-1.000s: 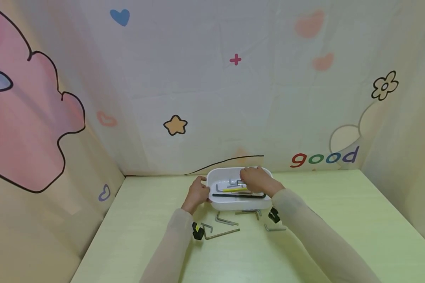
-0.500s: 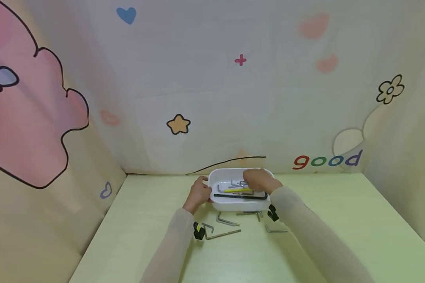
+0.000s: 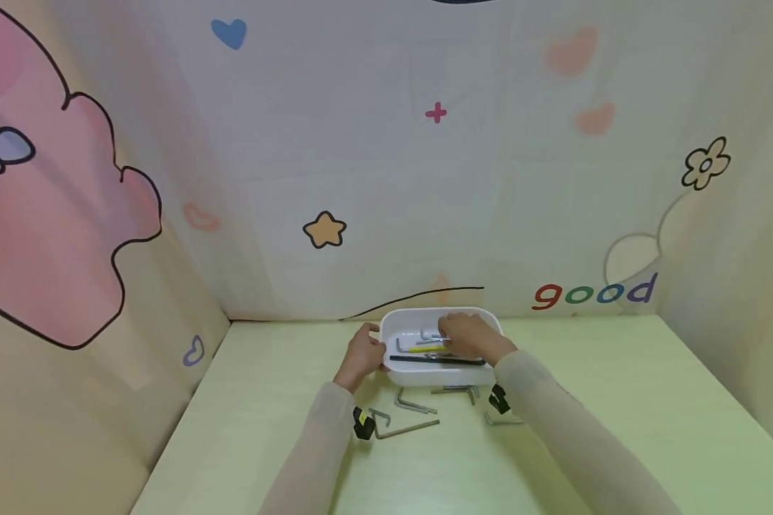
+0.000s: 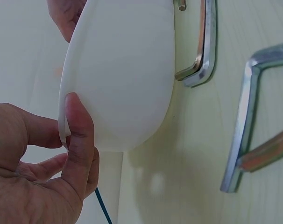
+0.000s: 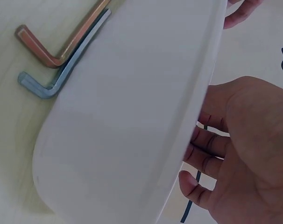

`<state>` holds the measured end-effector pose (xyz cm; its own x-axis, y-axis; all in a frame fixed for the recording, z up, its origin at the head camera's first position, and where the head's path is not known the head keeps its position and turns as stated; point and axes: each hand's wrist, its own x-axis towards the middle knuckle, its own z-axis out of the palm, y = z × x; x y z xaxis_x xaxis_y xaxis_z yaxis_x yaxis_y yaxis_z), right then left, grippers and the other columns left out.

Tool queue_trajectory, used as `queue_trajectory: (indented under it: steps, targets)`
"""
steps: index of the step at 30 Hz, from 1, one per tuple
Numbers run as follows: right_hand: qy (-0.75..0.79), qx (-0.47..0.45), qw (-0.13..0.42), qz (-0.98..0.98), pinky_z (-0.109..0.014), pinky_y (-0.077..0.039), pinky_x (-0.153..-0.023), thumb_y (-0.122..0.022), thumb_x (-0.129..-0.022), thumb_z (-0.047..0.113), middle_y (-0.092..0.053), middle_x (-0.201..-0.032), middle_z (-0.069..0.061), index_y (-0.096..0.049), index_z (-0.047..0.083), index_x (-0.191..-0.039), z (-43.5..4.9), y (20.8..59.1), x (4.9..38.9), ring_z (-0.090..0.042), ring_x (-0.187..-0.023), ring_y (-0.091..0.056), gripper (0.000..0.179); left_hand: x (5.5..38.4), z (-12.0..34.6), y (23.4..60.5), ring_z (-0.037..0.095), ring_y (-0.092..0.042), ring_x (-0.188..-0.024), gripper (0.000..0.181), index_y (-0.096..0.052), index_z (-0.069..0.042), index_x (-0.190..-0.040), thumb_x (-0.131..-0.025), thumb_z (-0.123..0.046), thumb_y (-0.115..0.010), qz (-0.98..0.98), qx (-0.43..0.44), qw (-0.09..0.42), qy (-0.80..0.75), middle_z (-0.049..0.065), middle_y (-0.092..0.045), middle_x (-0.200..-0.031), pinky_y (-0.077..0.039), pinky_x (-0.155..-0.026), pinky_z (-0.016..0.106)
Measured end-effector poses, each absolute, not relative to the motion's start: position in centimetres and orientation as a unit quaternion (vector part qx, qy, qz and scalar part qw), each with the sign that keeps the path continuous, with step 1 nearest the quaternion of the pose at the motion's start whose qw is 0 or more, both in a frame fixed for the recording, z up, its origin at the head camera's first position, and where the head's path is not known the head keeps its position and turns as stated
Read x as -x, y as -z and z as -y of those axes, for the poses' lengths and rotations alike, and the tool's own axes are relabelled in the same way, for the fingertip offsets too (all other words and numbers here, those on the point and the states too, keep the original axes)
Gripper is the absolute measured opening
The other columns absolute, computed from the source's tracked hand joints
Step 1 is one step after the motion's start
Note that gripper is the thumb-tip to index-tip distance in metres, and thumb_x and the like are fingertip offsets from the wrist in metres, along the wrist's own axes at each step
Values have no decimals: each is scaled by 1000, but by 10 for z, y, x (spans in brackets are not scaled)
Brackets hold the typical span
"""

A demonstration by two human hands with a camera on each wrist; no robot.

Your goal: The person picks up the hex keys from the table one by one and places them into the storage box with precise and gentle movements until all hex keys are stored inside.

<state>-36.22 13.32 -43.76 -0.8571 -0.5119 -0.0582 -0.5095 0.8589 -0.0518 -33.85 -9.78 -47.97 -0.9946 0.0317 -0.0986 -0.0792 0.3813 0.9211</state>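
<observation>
My left hand (image 3: 361,354) grips the left end of a white plastic tub (image 3: 434,378); in the left wrist view a finger (image 4: 81,123) presses the outer wall just below the rim. Inside the tub lie several silver hex keys, one yellow-sleeved hex key (image 3: 427,349) and a long black hex key (image 3: 436,360). Over the tub's right half, my right hand (image 3: 473,336) reaches in with fingers pointing down among the keys. Its fingertips are hidden behind the tub's wall in the right wrist view (image 5: 239,154), so whether they hold a key does not show.
On the pale table in front of the tub lie more hex keys: a nested pair (image 3: 464,389), another pair (image 3: 415,406), a long brownish one (image 3: 407,429) touching a small silver one (image 3: 381,414), and one at the right (image 3: 504,421). A printed curtain (image 3: 386,179) stands close behind.
My right hand has dipped lower into the tub and toward its near side, covering the bent end of the black hex key. The left hand keeps its grip on the tub.
</observation>
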Motion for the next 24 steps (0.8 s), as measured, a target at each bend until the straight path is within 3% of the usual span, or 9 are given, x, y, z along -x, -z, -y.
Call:
queue_trajectory:
  steps: [10,19,24]
  targets:
    - [29,294,-25,-955,-44,-51,-75,-68,-90,16,-63,-101,-4,-60,10,-106,-129,436,341,-23,-95,-60,19,339,99,480,16,-59,-65,45,-41,-1,-140,-96,-4,-50,-826,15,46,-562,17,-55,-103,-64,-61,31]
    - [37,305,-47,-951,-44,-52,-75,-70,-90,19,-64,-102,-3,-61,12,-106,-126,431,320,-24,-98,-61,20,338,100,480,16,-58,-66,46,-41,-1,-140,-96,-4,-50,-827,19,47,-559,16,-54,-102,-62,-57,27]
    - [45,312,-65,-947,-40,-49,-72,-70,-89,17,-64,-103,-2,-61,11,-107,-125,427,307,-23,-97,-60,20,338,99,479,16,-58,-66,45,-41,-1,-139,-95,-4,-50,-830,15,45,-556,16,-54,-102,-64,-62,33]
